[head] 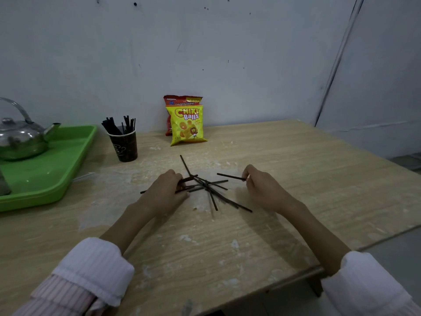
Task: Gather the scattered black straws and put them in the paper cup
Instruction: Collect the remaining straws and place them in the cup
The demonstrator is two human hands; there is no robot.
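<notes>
At the bottom corners of the frame, two pale pink striped sleeves point(91, 277) are seen, from which bare forearms reach toward the middle of the frame over a light wood-grain desk point(227, 252) marked with whitish smears. Near the centre, the left hand point(165, 193) is laid on the left ends of a crossed heap of scattered black straws point(210, 190), its grip curled closed around several of them. To the right of centre, the right hand point(262, 190) is held just beside the heap, its grip narrowed to a pinch on the end of a single straw point(231, 176), which points left toward the pile. The remaining straws lie fanned out on the desk between the two hands, one reaching up toward the far side and others down to the lower right. Farther back, left of centre, a dark paper cup point(124, 145) stands upright on the desk with a bunch of black straws already leaning inside it. At the left edge, a green tray point(57, 176) carries a shiny metal kettle point(21, 139). At the far edge of the desk, behind the heap, a yellow snack bag point(187, 125) is propped against a red snack bag point(180, 100) and the grey wall point(205, 53).
</notes>
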